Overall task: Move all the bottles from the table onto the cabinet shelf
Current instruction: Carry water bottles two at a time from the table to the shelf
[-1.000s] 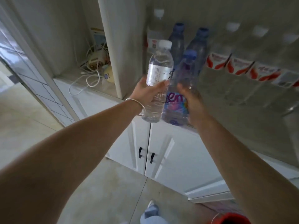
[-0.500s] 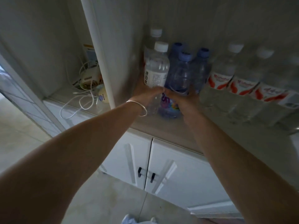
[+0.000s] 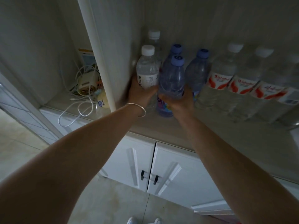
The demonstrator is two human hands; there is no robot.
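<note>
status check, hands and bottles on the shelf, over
Left hand gripping white-capped bottle. Right hand gripping blue-capped bottle. Both bottles upright on cabinet shelf. Shelved bottles close behind; nothing blocking.

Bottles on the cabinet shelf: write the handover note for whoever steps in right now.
Left hand: wrapped around the white-capped bottle, next to the cabinet's upright panel.
Right hand: wrapped around the blue-capped bottle, which stands on the shelf.
Already on the shelf: one more white-capped bottle behind, two blue-capped bottles, and a row of red-labelled bottles to the right.
Done: these two have reached the shelf, at the front of the group.
Left: let go of both and withdraw. The table is out of view, so check it for any remaining bottles.
</note>
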